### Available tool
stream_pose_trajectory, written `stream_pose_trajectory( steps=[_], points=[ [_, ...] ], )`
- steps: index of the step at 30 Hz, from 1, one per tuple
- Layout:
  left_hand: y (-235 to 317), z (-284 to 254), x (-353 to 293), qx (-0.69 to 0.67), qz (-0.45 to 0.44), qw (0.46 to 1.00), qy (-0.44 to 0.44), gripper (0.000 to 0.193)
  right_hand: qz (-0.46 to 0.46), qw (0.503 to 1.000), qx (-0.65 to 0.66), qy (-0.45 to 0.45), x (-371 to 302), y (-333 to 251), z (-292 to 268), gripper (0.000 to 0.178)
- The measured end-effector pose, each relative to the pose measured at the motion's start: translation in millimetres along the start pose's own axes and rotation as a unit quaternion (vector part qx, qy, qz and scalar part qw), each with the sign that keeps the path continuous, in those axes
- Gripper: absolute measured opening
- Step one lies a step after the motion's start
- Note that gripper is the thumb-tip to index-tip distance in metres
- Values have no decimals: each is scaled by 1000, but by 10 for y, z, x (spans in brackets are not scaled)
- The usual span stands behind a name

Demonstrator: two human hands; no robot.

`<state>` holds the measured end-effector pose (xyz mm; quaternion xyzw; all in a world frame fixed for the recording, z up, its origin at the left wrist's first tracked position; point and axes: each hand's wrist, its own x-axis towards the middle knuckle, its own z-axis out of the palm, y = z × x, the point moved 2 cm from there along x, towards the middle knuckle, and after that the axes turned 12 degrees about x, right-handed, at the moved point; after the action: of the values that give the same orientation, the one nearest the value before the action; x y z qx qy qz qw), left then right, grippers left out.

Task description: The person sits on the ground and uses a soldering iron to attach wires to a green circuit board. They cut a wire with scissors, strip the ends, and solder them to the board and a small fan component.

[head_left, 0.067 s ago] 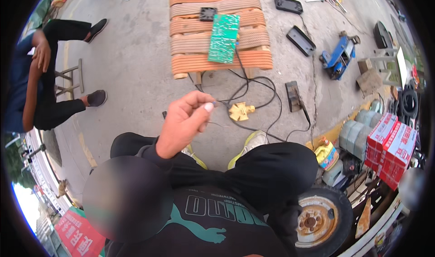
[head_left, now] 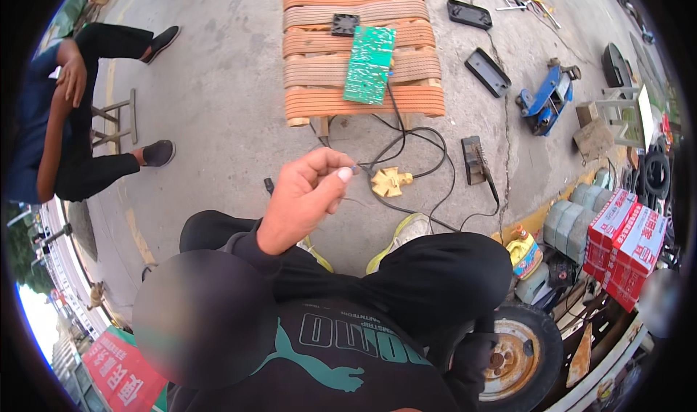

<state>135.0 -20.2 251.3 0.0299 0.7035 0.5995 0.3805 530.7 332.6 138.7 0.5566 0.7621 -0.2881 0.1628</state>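
Note:
My left hand [head_left: 301, 201] is raised above the ground in front of my knees. Thumb and forefinger pinch a tiny bluish part [head_left: 355, 169], too small to name; a thin wire shows just below the fingers. Of my right arm only the dark sleeve [head_left: 475, 354] shows, and the hand is out of view. Beyond my left hand, a green circuit board [head_left: 369, 63] lies solder side up on a stool of orange and tan webbing [head_left: 363, 111]. A small square black fan [head_left: 345, 25] touches its upper left side.
Black cable loops round a yellow socket block [head_left: 388, 182] on the concrete. To its right lies a soldering iron [head_left: 491, 188] on a dark stand. Two black case halves [head_left: 488, 72], a blue jack [head_left: 546, 100], red boxes [head_left: 626, 241] and a rusty wheel [head_left: 504, 361] stand right. Someone sits left.
The ground, stool and things on it have shifted slightly right and down in the picture. My left hand has moved slightly right, still pinching the tiny part.

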Motion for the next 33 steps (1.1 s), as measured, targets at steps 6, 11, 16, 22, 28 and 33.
stream_pose_trajectory(
  steps=[6,11,16,22,28,33],
  points=[
    [3,-90,-180,47,51,997,-28,15,-532,844,62,-29,-969,-3345,-912,42],
    [33,-101,-276,50,88,993,-63,11,-777,620,-83,-69,-1355,-4084,-106,44],
    [43,-291,-396,77,126,985,-87,9,-842,526,-120,-3,-1422,-4080,83,31],
    [36,-401,-341,142,204,966,-65,10,-836,520,-174,13,-1523,-4142,106,32],
    [16,-429,-285,225,202,949,-90,11,-850,477,-218,41,-1453,-4052,203,26],
    [-72,-387,-213,252,173,949,-71,9,-831,527,-180,-3,-1305,-3960,294,24]
  ],
)
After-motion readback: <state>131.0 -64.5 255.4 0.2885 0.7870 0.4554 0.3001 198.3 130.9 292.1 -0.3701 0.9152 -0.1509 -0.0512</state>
